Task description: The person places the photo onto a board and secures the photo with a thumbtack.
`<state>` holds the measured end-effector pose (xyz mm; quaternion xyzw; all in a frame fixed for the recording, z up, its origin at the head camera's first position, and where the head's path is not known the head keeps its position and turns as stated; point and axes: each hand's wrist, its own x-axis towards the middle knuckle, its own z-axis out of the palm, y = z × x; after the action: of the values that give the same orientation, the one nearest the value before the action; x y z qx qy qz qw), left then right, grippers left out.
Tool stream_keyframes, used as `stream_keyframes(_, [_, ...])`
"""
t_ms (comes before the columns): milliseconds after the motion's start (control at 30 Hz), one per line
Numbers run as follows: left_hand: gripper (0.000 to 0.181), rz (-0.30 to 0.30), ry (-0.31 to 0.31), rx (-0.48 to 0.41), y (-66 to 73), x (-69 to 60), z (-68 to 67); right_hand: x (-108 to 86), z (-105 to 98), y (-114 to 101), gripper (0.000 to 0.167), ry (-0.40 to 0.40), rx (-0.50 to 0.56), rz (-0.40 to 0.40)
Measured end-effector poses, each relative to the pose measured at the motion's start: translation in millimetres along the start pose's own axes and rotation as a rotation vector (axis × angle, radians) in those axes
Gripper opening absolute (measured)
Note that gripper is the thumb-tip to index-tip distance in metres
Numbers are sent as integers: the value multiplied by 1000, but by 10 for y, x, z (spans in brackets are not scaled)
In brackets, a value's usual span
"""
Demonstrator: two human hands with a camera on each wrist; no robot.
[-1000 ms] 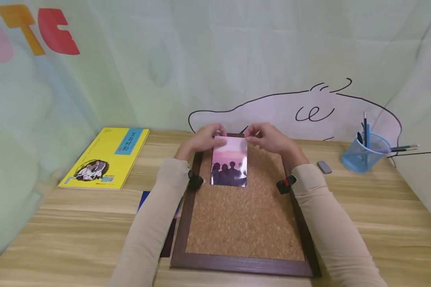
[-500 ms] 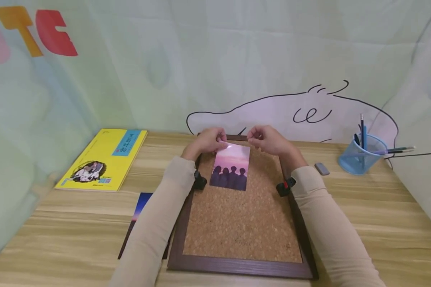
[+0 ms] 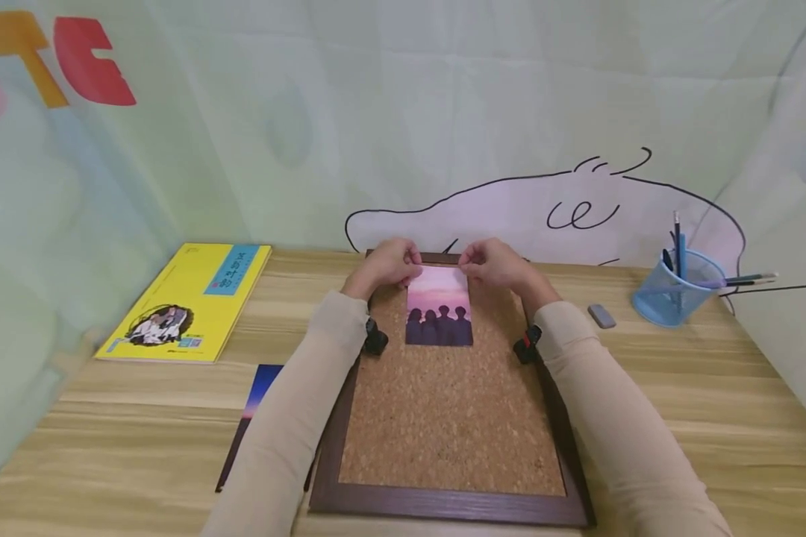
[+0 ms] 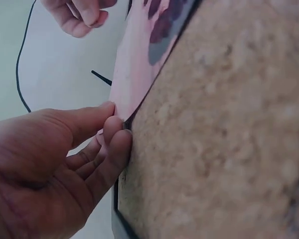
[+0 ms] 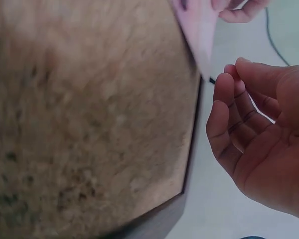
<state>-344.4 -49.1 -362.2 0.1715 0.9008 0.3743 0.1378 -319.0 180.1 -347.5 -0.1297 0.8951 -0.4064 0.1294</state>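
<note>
A glossy photo (image 3: pixel 439 309) with dark silhouettes of people against a pink sky lies over the upper part of the framed corkboard (image 3: pixel 451 418). My left hand (image 3: pixel 391 262) pinches its upper left corner between thumb and fingers, as the left wrist view also shows (image 4: pixel 65 154). My right hand (image 3: pixel 495 264) is at the upper right corner, thumb and index tips close together. In the right wrist view, a small gap separates the right hand (image 5: pixel 259 129) from the photo's corner (image 5: pixel 205 55); whether those fingertips hold something small cannot be made out.
Another photo (image 3: pixel 258 391), blue and dark, lies left of the board, partly under my left sleeve. A yellow book (image 3: pixel 188 302) is farther left. On the right are a grey eraser (image 3: pixel 602 316) and a blue mesh pen cup (image 3: pixel 675 294). A printed cloth (image 3: pixel 443 112) hangs behind.
The photo tilted and has straightened again, shifting slightly right. My right hand came away from its corner half a second ago and is now back near it. The left hand keeps its grip.
</note>
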Motion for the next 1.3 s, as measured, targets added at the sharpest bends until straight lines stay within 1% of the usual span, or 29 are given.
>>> stream_keyframes(167, [8, -4, 26, 49, 12, 34, 36, 77, 31, 62, 14, -12, 4, 38])
stream_keyframes(300, [12, -32, 15, 56, 23, 58, 53, 116, 59, 64, 15, -35, -6, 30])
stream_keyframes(467, [15, -73, 0, 77, 25, 65, 67, 174, 94, 6, 14, -60, -36, 5])
stream_keyframes(667, [16, -79, 17, 114, 21, 87, 92, 236, 98, -61, 16, -112, -56, 37])
stream_keyframes(733, [17, -103, 7, 115, 28, 98, 97, 263, 104, -61, 16, -125, -61, 44])
stream_keyframes(833, [16, -144, -8, 115, 38, 101, 102, 304, 126, -44, 17, -126, -73, 37])
stream_keyframes(900, [16, -162, -16, 120, 44, 99, 108, 322, 138, -30, 17, -127, -75, 33])
stream_keyframes(1000, [17, -168, -20, 135, 59, 90, 111, 333, 135, -21, 17, -152, -80, 17])
stream_keyframes(1133, [18, -186, -37, 137, 84, 99, 112, 331, 105, -33, 17, -200, -99, 19])
stream_keyframes(1300, [18, -209, -48, 129, 98, 93, 116, 326, 96, -60, 17, -228, -128, 51])
